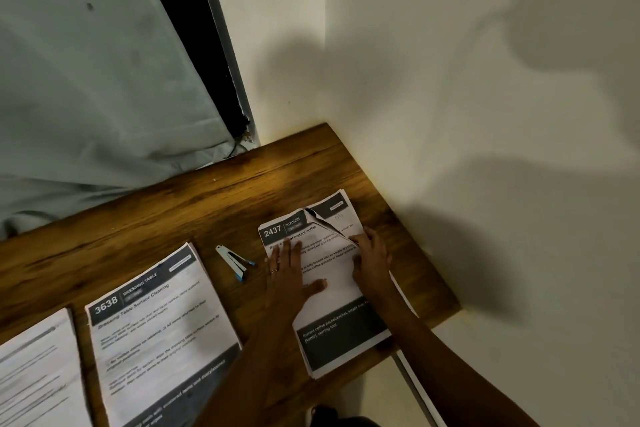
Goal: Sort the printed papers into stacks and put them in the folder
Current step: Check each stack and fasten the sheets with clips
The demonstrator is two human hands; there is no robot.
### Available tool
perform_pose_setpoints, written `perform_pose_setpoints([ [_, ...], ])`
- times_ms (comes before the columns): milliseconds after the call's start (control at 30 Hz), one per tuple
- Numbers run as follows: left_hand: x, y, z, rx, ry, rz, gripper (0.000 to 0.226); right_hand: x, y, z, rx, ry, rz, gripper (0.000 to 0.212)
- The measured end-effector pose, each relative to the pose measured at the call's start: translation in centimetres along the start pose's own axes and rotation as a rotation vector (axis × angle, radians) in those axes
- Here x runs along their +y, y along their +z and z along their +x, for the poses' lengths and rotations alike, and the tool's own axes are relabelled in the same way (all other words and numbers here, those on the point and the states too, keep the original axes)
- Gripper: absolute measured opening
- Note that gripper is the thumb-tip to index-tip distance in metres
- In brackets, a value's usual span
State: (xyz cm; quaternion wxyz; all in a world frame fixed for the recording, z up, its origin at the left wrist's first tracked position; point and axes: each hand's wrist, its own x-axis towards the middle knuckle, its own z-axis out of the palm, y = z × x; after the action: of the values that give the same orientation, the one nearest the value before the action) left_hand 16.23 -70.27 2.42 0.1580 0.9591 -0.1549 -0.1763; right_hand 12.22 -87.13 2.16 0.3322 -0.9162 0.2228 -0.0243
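Three stacks of printed papers lie on a wooden table (173,204). The right stack, headed 2437 KITCHEN (332,333), sits near the table's right end. My left hand (291,274) presses flat on its top sheet, fingers spread. My right hand (372,260) pinches the top sheet's upper right corner, which is curled up and back. In the middle lies a stack headed 3638 DRESSING TABLE (159,333). A third stack (34,371) is cut off at the bottom left. No folder is in view.
A small blue and white stapler (237,262) lies between the middle and right stacks. The table stands in a corner, with white walls behind and to the right. A grey curtain (86,80) hangs at the back left. The right stack overhangs the table's front edge.
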Motion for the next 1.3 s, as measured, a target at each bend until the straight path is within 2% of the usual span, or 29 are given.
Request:
perform_pose_setpoints([
  [200,0.0,0.0,0.0,0.001,-0.007,0.01,0.104,0.1,0.0,-0.4,0.084,-0.076,0.055,0.036],
  [333,0.0,-0.1,0.4,-0.026,-0.019,-0.041,0.104,0.3,0.1,-0.3,0.074,-0.08,0.07,0.036],
  [400,0.3,-0.5,0.9,0.014,-0.056,-0.189,0.099,0.4,0.2,-0.4,0.067,-0.078,0.067,0.036],
  [500,1.6,-2.5,1.7,0.193,-0.139,-0.563,0.093,0.6,0.4,-0.6,0.073,-0.086,0.077,0.034],
  [567,2.4,-4.0,2.7,0.324,-0.059,-0.704,0.082,0.5,0.5,-0.7,0.055,-0.071,0.073,0.036],
  [633,3.2,-5.6,4.1,0.374,0.098,-0.74,0.074,0.5,0.6,-0.6,0.031,-0.036,0.064,0.042],
  [733,4.1,-7.4,6.2,0.269,0.253,-0.627,0.06,0.6,0.5,-0.6,0.0,-0.029,0.079,0.045],
  [833,4.5,-7.9,8.2,0.101,0.367,-0.343,0.066,0.6,0.5,-0.6,-0.014,-0.007,0.108,0.046],
  [967,4.1,-7.3,9.1,-0.016,0.361,-0.037,0.069,0.5,0.6,-0.5,-0.032,0.045,0.095,0.053],
  [1100,3.9,-6.9,8.9,-0.016,0.38,-0.007,0.061,0.6,0.5,-0.5,-0.023,0.0,0.039,0.051],
  [1300,4.2,-7.3,8.6,-0.022,0.411,-0.052,0.073,0.4,0.5,-0.5,-0.014,-0.006,0.003,0.049],
])
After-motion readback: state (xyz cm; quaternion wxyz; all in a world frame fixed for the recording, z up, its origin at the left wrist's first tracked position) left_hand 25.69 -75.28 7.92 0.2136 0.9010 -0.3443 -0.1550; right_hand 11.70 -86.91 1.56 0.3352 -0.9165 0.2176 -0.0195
